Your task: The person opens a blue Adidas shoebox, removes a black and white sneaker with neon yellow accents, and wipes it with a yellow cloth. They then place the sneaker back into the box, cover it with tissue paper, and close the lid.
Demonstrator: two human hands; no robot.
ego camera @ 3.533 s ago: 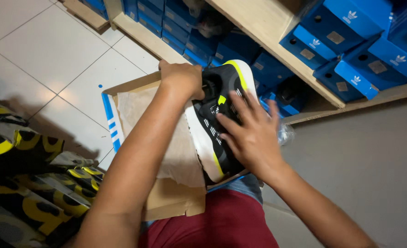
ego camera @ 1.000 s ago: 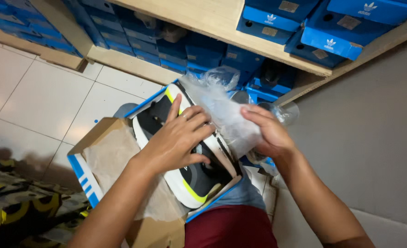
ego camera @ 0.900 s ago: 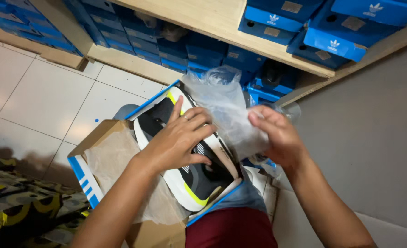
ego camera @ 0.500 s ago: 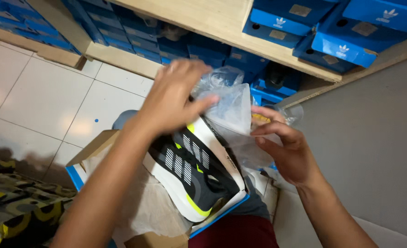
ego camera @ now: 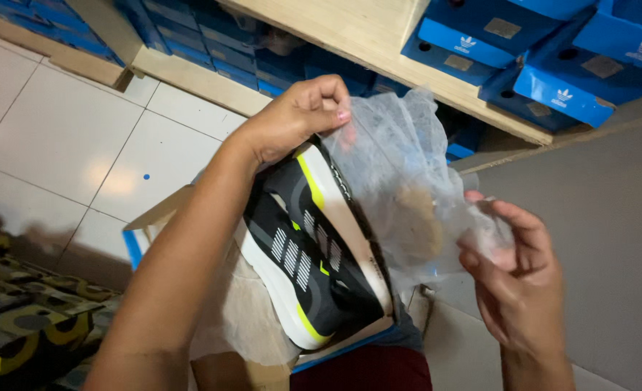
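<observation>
Clear plastic bag (ego camera: 400,188) is being pinched open between left hand (ego camera: 295,116) and right hand (ego camera: 516,282), just above the dark sneakers (ego camera: 310,253) being kept in their open shoebox (ego camera: 154,232), probably for bagging.

Black running shoe (ego camera: 308,250) with white stripes, neon-yellow trim, white sole; clear plastic bag (ego camera: 400,188); blue shoeboxes (ego camera: 560,87); white floor tiles (ego camera: 53,137).
</observation>
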